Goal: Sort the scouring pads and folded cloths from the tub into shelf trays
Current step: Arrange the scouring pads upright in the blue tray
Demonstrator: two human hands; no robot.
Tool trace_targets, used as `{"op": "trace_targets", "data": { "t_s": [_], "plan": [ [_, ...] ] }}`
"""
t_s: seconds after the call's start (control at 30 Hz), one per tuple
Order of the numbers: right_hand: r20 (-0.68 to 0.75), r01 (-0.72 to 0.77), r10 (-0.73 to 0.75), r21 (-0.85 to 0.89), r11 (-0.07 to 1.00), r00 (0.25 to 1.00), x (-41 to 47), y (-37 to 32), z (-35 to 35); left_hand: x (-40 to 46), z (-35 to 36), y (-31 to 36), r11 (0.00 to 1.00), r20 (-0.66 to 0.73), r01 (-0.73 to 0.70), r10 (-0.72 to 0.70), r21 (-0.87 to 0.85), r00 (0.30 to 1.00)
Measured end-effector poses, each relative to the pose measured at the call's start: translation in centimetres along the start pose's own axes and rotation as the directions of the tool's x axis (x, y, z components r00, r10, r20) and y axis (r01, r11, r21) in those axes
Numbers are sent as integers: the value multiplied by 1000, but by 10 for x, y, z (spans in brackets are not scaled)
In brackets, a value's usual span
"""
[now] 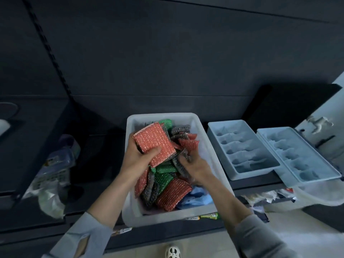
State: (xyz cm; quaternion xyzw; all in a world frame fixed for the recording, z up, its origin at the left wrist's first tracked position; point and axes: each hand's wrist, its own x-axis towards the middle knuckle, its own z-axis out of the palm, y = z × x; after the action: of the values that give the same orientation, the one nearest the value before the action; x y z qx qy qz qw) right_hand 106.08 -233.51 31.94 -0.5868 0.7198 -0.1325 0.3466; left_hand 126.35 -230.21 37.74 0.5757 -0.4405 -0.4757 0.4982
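A white tub [204,142] on the dark shelf holds several red, green and grey scouring pads, with a blue folded cloth [199,198] at its near right corner. My left hand [137,161] grips a stack of red scouring pads [156,142] lifted above the pile. My right hand [195,166] reaches into the tub, its fingers curled round a grey scouring pad [181,155]. Two pale blue divided trays stand to the right: the nearer tray [242,148] and the farther tray [297,153].
A bag of packaged goods [55,164] lies on the shelf to the left. Crumpled wrappers [264,198] sit below the trays on the right. The dark shelf back wall rises behind the tub. A shoe [173,252] shows on the pale floor.
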Motion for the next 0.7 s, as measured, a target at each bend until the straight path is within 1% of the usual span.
{"op": "trace_targets", "data": {
  "t_s": [0.03, 0.1, 0.2, 0.27, 0.37, 0.43, 0.47, 0.53, 0.6, 0.67, 0.7],
  "plan": [
    [36, -32, 34, -31, 999, 999, 3, 2, 9, -1, -2, -2, 1000, 3, -4, 4, 3, 1000],
    [34, -56, 58, -49, 997, 998, 12, 5, 22, -3, -5, -5, 1000, 6, 0, 0, 22, 1000],
    [-78, -48, 39, -107, 993, 996, 17, 6, 11, -7, -6, -10, 999, -16, -5, 6, 37, 1000],
    [-172, -11, -4, -85, 996, 985, 12, 9, -10, -8, -2, -7, 999, -26, -7, 8, 43, 1000],
    [-281, 59, -33, 84, 995, 959, 3, 18, -43, -3, 11, -3, 998, -18, 5, -3, 59, 1000],
    [-347, 157, -71, 225, 962, 935, 2, 28, -61, 4, 25, 0, 996, -27, -4, 6, 88, 1000],
    [-377, 215, -90, 302, 929, 922, 4, 33, -70, 8, 34, 2, 995, -31, -2, 6, 103, 999],
    [-412, 312, -91, 510, 802, 907, 14, 48, -89, 16, 57, 4, 997, -28, 6, -4, 78, 1000],
    [-427, 329, -32, 646, 689, 904, 31, 68, -114, 24, 84, 7, 999, -30, 15, -14, 28, 999],
    [-414, 300, 32, 708, 640, 910, 54, 96, -143, 33, 115, 10, 999, -30, 34, -34, 2, 999],
    [-403, 278, 52, 713, 643, 914, 66, 110, -158, 37, 129, 11, 999, -36, 40, -41, -5, 999]
  ]
}}
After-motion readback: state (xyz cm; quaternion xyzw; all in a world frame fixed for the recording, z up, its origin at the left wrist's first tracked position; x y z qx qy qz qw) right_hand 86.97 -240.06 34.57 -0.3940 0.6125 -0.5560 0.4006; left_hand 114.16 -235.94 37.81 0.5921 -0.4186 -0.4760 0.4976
